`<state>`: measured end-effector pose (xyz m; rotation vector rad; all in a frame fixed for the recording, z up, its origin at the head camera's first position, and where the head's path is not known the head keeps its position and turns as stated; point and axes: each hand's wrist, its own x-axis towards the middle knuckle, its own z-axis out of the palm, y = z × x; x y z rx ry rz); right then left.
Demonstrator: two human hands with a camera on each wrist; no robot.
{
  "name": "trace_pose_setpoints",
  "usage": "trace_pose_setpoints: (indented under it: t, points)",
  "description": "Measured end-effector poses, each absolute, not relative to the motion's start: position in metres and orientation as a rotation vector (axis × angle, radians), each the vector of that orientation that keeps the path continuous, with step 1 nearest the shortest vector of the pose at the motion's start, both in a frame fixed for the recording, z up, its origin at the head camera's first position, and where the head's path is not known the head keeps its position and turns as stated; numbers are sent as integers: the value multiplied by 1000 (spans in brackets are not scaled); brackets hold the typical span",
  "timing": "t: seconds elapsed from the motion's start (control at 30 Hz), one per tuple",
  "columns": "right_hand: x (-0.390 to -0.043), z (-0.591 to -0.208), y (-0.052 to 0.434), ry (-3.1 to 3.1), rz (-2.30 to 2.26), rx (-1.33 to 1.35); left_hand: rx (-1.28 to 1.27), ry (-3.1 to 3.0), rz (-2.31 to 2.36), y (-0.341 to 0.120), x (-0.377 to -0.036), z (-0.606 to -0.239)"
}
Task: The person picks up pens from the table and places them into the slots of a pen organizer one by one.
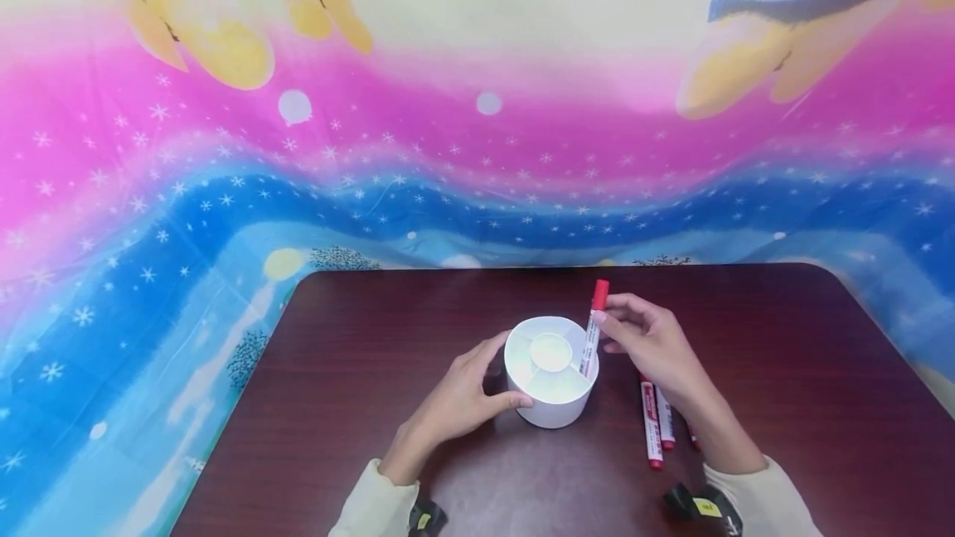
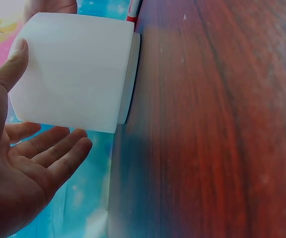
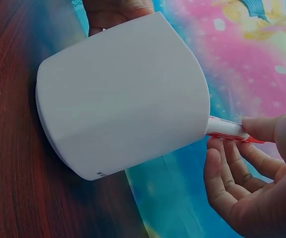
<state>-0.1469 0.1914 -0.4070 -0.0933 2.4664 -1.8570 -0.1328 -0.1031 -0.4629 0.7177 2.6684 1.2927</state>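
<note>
**Red-capped marker (image 1: 590, 340), in hand at a white divided holder (image 1: 552, 415)**

Right hand (image 1: 656, 348): thumb and fingers pinch the marker, cap uppermost, tilted; its lower end stands inside the holder's outer ring, just left of this grip. Left hand (image 1: 468, 394): thumb and fingers clasp the holder's opposite side. Loose markers (image 1: 651, 429): at least three, nearer the wearer, beside the right wrist, on the table (image 1: 373, 313). Farthest: patterned cloth (image 1: 448, 131). Step, as judged: insertion. Next move calls for lowering, then release.
</note>
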Motion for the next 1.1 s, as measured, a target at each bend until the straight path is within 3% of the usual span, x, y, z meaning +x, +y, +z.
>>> trace_pose_setpoints:
  t: [0.47,1.1]
  points:
    - [-143,-406,195,2587,-1740,-170,706,2639,1301,-101,-134,-461]
    - [-133,-403,250,2732,-1595,-132,654,2677,1285,-112,-127,-453]
